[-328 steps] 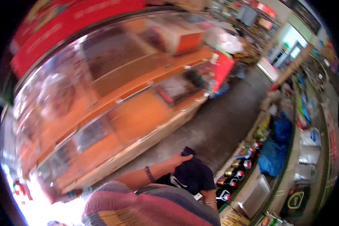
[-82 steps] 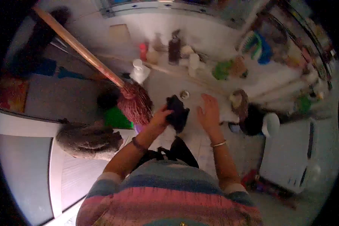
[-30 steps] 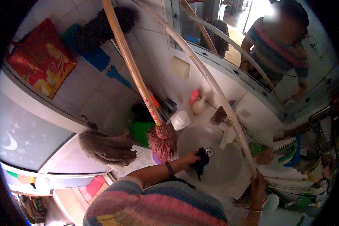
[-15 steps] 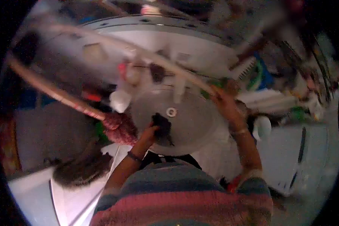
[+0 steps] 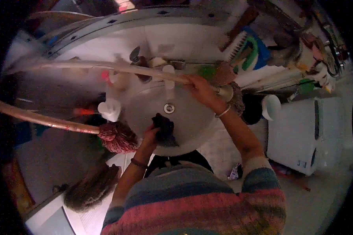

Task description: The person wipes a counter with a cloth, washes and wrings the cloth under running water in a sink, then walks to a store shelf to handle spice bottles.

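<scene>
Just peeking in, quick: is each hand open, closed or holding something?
Left hand: closed on a crumpled dark cloth.
Right hand: closed around a long, pale, wood-like pole.

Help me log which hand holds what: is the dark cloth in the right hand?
No, the left hand holds the dark cloth over the sink, while the right hand grips the long pole.

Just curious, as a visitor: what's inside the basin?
The basin shows its round drain. The left hand holds a dark cloth in or just over it; the patch beneath the cloth is hidden.
</scene>
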Demonstrator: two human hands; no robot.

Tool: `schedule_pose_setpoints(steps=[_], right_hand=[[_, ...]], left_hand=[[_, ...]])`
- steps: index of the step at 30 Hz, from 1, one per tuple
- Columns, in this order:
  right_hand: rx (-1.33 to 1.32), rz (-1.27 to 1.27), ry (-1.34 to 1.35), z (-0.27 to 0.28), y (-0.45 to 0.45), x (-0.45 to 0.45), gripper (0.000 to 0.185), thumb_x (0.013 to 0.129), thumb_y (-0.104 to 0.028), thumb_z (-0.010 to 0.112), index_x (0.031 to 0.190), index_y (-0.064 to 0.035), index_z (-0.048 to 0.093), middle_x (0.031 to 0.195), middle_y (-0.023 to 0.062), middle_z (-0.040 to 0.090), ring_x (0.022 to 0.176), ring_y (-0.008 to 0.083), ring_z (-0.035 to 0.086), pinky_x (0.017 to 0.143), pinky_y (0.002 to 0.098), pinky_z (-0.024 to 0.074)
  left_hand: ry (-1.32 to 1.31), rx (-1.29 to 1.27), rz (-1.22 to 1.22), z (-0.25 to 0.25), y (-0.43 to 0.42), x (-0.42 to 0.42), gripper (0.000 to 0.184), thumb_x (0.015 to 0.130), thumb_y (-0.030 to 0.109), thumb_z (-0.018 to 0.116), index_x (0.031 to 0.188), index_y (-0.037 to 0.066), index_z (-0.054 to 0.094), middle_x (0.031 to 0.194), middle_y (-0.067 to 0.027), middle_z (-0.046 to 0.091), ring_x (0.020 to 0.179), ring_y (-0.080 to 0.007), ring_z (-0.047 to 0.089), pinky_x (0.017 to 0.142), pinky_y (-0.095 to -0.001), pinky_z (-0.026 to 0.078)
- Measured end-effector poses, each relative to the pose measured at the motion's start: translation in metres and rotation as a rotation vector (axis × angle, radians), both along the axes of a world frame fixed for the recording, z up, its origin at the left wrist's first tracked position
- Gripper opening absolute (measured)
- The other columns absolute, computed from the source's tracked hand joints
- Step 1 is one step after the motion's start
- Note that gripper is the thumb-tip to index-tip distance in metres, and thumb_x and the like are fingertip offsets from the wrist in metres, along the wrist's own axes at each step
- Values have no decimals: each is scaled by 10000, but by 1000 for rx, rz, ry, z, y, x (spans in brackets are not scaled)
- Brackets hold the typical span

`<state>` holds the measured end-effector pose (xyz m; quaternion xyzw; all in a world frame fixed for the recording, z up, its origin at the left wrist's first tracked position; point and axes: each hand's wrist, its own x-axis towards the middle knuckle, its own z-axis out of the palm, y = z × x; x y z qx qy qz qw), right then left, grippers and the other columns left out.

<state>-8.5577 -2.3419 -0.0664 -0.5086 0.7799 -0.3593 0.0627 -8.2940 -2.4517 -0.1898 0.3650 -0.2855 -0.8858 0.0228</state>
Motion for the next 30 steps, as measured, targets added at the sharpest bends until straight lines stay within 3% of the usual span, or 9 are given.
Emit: schedule_pose_setpoints(steps=[5, 10, 14, 16, 19, 20, 25, 29, 30], right_hand=[[-136, 38, -15, -26, -5, -4, 358, 814, -85, 598, 1166, -45, 550, 885, 166, 560, 822, 336, 544, 733, 413, 446], [12, 66, 122, -37, -9, 1, 356, 811, -87, 591, 1164, -50, 556, 879, 158, 564, 824, 343, 537, 746, 424, 435], [49, 36, 173, -30, -12, 1, 359, 808, -97, 596, 1162, -49, 560, 892, 151, 574, 822, 343, 544, 763, 424, 436], [-9, -25, -138, -41, -8, -1, 349, 822, -114, 592, 1163, -51, 561, 941, 156, 579, 860, 342, 548, 778, 412, 442], [150, -23, 37, -41, -8, -3, 333, 845, -128, 584, 1169, -53, 558, 1031, 165, 573, 949, 322, 547, 815, 387, 452], [202, -29, 148, -33, -2, 0, 328, 853, -126, 581, 1172, -53, 557, 1058, 167, 569, 980, 312, 545, 828, 378, 455], [107, -41, -63, -17, 9, 8, 326, 868, -102, 569, 1190, -58, 550, 1091, 149, 564, 1019, 281, 539, 859, 364, 448], [14, -52, -242, -16, 15, 3, 323, 878, -106, 562, 1194, -46, 546, 1086, 131, 566, 980, 247, 548, 862, 333, 439], [74, -93, -266, 2, 20, 10, 315, 883, -111, 557, 1188, -33, 548, 1057, 129, 572, 959, 238, 548, 848, 322, 440]], left_hand=[[5, 37, 21, 15, 0, -2, 400, 824, 0, 484, 1222, -26, 462, 1154, -139, 565, 1020, -269, 580, 886, -385, 487], [4, 43, 21, -21, 1, 3, 404, 813, -6, 481, 1216, -26, 469, 1139, -141, 575, 1003, -274, 589, 889, -388, 486], [28, 47, 39, 9, 2, 1, 413, 803, 18, 512, 1212, -25, 472, 1114, -137, 589, 994, -274, 593, 887, -387, 488], [26, 34, -19, -24, -7, 2, 424, 799, 33, 532, 1215, -23, 467, 1100, -137, 593, 981, -273, 598, 872, -387, 497], [-112, -77, -47, 26, -2, -1, 451, 781, 31, 560, 1219, -9, 456, 1075, -135, 599, 943, -270, 612, 812, -388, 527], [-4, 103, 22, -8, 7, 3, 458, 777, 29, 568, 1219, -6, 454, 1069, -133, 600, 935, -267, 614, 793, -386, 535], [83, -493, -170, -4, 7, 11, 439, 788, 17, 557, 1216, -4, 463, 1119, -115, 582, 944, -249, 610, 799, -375, 528], [11, -62, -8, -82, 6, -3, 413, 802, 13, 541, 1211, -9, 486, 1131, -105, 583, 945, -239, 611, 857, -364, 500], [114, -152, -26, -85, 11, 3, 408, 804, 11, 538, 1209, -12, 493, 1110, -103, 596, 945, -236, 611, 875, -359, 488]])
